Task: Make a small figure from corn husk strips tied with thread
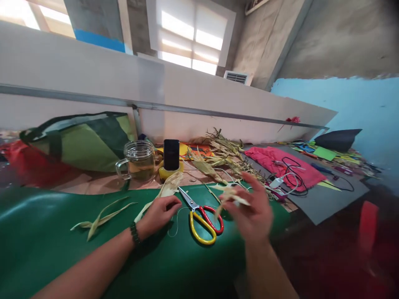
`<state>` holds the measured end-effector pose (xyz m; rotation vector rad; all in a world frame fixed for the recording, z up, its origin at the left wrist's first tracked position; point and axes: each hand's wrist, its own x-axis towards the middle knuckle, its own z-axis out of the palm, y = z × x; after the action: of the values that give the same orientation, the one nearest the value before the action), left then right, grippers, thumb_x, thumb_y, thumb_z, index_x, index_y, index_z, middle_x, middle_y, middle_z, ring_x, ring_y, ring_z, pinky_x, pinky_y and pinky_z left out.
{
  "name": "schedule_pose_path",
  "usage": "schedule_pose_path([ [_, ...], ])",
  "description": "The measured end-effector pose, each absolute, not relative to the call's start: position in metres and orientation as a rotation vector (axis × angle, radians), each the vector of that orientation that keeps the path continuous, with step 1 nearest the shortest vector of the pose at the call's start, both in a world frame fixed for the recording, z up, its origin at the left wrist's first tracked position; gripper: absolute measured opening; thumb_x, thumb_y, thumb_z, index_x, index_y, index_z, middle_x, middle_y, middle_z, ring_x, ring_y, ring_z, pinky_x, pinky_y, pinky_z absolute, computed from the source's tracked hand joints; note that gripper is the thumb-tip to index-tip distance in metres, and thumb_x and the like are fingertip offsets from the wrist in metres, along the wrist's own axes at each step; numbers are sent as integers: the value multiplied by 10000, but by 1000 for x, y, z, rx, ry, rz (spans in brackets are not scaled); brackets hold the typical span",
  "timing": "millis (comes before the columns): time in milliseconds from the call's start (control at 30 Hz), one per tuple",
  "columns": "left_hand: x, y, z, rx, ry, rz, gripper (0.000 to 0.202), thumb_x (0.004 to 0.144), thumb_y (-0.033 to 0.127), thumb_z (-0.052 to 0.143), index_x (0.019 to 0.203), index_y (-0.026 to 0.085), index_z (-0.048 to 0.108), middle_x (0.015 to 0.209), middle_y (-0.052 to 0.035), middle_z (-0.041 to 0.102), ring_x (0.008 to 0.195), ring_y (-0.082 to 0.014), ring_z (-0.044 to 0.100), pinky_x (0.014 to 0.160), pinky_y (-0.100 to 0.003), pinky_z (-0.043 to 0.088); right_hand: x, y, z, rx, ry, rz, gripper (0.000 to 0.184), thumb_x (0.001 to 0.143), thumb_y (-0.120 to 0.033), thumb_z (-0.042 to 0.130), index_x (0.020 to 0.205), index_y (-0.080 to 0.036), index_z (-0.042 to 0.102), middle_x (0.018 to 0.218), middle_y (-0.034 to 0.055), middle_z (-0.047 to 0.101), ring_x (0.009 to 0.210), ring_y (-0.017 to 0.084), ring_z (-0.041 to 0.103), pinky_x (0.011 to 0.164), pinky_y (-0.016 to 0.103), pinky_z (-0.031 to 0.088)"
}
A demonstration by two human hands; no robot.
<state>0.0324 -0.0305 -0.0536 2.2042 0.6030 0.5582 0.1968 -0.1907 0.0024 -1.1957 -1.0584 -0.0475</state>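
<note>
My left hand [159,214], with a dark bead bracelet at the wrist, is closed low over the green mat [56,216]. A pale corn husk strip [171,185] lies behind its fingers; what they hold, if anything, is hidden. A thin thread [178,220] loops beside that hand. Raised at the right and slightly blurred, my right hand [254,209] pinches a folded piece of corn husk [230,195]. Between the hands lie scissors [193,205] with one yellow and one red handle, blades pointing away. More narrow husk strips [99,220] rest on the mat at the left.
Behind the mat stand a glass mug [140,164] of pale liquid and a propped phone [171,154]. Dried husks [218,151] are heaped beyond the scissors. A pink cloth [286,166] with cables lies at the right, a green bag [90,141] at the left. A low partition [193,93] runs behind.
</note>
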Motion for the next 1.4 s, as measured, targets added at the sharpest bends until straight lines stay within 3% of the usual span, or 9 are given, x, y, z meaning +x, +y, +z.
schedule_pose_path([
  [100, 31, -27, -48, 2198, 657, 618, 304, 797, 416, 504, 749, 160, 662, 676, -23, 663, 624, -148, 553, 594, -237, 421, 260, -223, 3, -1270, -711, -242, 694, 622, -389, 786, 1235, -216, 510, 785, 30, 620, 693, 206, 657, 674, 365, 532],
  [233, 30, -20, -49, 2206, 718, 643, 362, 774, 483, 512, 728, 157, 665, 652, -27, 655, 596, -147, 545, 569, -230, 419, 366, -222, -12, -1492, -534, -139, 841, 490, -481, 796, 1210, -147, 520, 712, 41, 648, 667, 226, 644, 601, 343, 507],
  [400, 27, -10, -51, 2204, 787, 644, 421, 775, 548, 519, 757, 160, 682, 684, -38, 672, 629, -158, 572, 598, -223, 445, 423, -212, -53, -1909, -460, -265, 657, 544, -546, 715, 1031, -123, 593, 758, 105, 666, 661, 243, 619, 628, 386, 484],
  [533, 25, -6, -52, 2238, 849, 653, 407, 764, 559, 541, 754, 179, 690, 698, -35, 687, 618, -159, 577, 568, -209, 441, 395, -220, -85, -1581, -420, -435, 495, 695, -558, 612, 973, -148, 585, 694, 40, 608, 597, 178, 577, 586, 315, 464],
  [667, 25, -7, -52, 2227, 900, 654, 418, 750, 578, 543, 728, 186, 686, 690, -40, 692, 605, -168, 589, 568, -218, 453, 362, -227, -103, -1480, -394, -433, 369, 718, -496, 667, 856, -161, 602, 635, 5, 553, 522, 132, 502, 518, 263, 397],
  [900, 27, -14, -52, 2220, 886, 605, 347, 763, 513, 549, 759, 199, 697, 749, -37, 715, 673, -179, 631, 632, -231, 486, 358, -229, -106, -1431, -392, -402, 361, 749, -519, 649, 764, -160, 616, 543, -25, 472, 446, 101, 384, 445, 246, 289],
  [1133, 28, -18, -55, 2264, 776, 574, 325, 819, 437, 489, 768, 183, 686, 751, -38, 708, 666, -167, 626, 623, -231, 479, 372, -229, -103, -1889, -670, -499, 422, 772, -574, 531, 758, -173, 662, 618, 49, 617, 564, 194, 561, 569, 309, 421],
  [1267, 28, -17, -57, 2290, 733, 553, 315, 837, 410, 477, 784, 177, 681, 760, -33, 706, 666, -157, 617, 628, -226, 470, 406, -206, -72, -2330, -1036, -532, 310, 810, -442, 512, 870, -200, 696, 840, 88, 679, 685, 220, 608, 605, 323, 437],
  [1400, 28, -17, -59, 2301, 693, 552, 300, 846, 387, 470, 791, 173, 674, 754, -22, 700, 663, -144, 609, 623, -216, 461, 431, -156, -42, -2793, -1501, -442, 315, 806, -292, 570, 1077, -172, 675, 1085, 140, 648, 1011, 282, 566, 773, 340, 443],
])
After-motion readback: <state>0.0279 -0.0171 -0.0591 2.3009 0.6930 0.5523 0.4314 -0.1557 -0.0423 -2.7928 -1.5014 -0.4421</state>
